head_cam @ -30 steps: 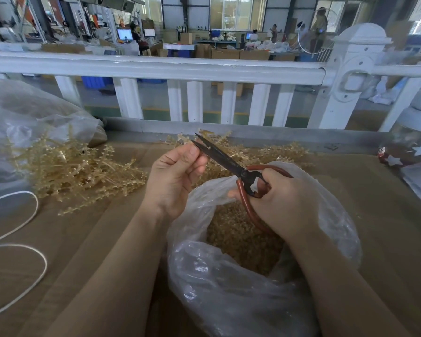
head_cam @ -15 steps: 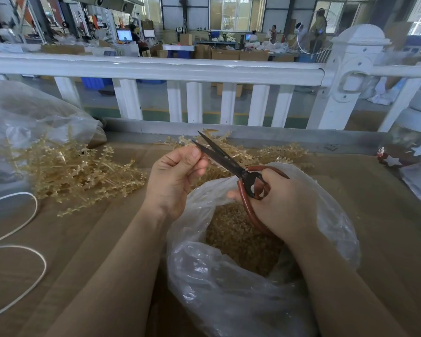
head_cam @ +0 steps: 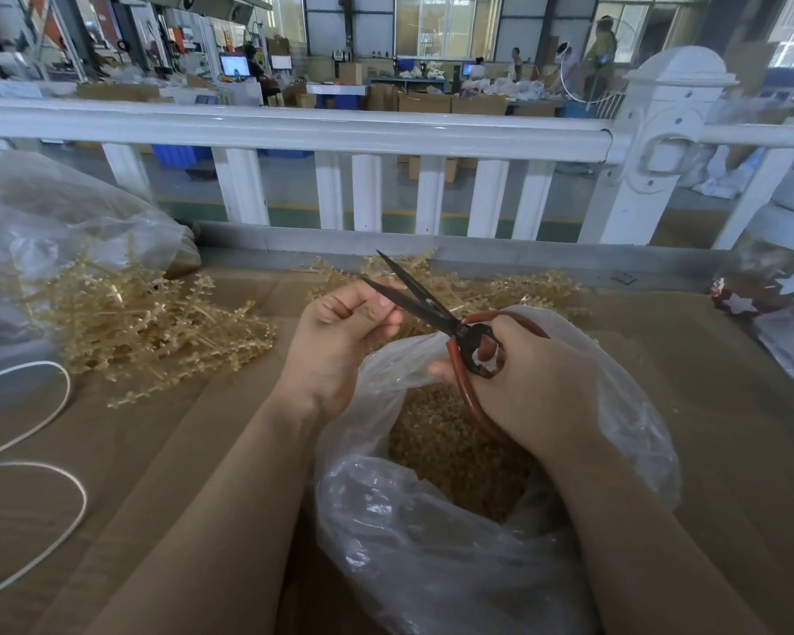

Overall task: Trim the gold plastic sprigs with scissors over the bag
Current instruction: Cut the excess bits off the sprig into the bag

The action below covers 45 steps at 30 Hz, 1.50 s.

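Right hand (head_cam: pixel 528 382) grips the scissors (head_cam: pixel 436 313) by the red loop handles, fingers curled through and round them. Blades are dark, parted in a narrow V, tips pointing up and away to the left.

Left hand (head_cam: pixel 340 341) is held just left of the blades, fingers curled, thumb and forefinger pinched together at the lower blade's tip. What it pinches is too small to make out; cannot tell whether a sprig is in the pinch.

Both hands sit above the open mouth of the bag (head_cam: pixel 432 566), clear plastic, crumpled, lying on the brown cardboard table (head_cam: pixel 157 474). Inside the bag: a heap of gold cuttings (head_cam: pixel 450 456), directly under the right hand.

Sprigs: one loose pile (head_cam: pixel 147 323) on the table to the left of the left hand, well apart from the bag. A second pile (head_cam: pixel 514 291) lies beyond the hands, against the far edge of the table, partly hidden by the scissors and the bag.

Far left: a second clear bag (head_cam: pixel 42 231), large, touching the left pile. Near it, a white cord (head_cam: pixel 47 456) in loops on the table.

Far right: a jar (head_cam: pixel 775 277) with white stars, at the frame edge.

Behind the table: a white railing (head_cam: pixel 294 130), and past it a workshop floor with cartons, blurred.
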Tool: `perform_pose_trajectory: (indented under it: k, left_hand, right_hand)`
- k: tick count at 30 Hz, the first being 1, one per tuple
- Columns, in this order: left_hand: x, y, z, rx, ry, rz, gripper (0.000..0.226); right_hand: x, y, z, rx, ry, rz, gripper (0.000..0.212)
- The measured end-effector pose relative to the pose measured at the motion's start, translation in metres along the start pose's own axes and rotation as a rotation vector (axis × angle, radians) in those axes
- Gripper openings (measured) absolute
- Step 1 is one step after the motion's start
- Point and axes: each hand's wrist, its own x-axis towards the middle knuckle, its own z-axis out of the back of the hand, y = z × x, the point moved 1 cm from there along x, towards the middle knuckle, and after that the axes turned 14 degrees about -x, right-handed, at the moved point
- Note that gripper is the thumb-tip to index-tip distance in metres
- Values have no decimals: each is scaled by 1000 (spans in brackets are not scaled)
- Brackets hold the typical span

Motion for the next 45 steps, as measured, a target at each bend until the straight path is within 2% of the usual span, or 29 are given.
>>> perform_pose_trajectory:
  k: [7,11,23,30,35,41,45]
  left_hand:
    - [0,2,1,-3,36,13,12]
    - [1,4,1,-14,34,7,9]
    - [1,4,0,-27,44,4,14]
    - [-1,2,-3,56,30,-61,20]
    - [-2,0,-6,102,23,-113,10]
    - [-2,2,-6,235,88,-135,22]
    - [-3,0,-7,217,98,-126,16]
  right_hand:
    - [1,0,-2,-1,22,-17,83]
    - [1,1,0,-38,-34,-19,69]
    - [-1,1,0,-31,-56,-11,51]
    - [-1,3,3,-8,-82,-3,52]
    - [-1,2,2,-3,-76,-26,54]
    - [-1,1,4,-8,-62,-39,64]
    - [-1,1,3,-24,-71,-39,59]
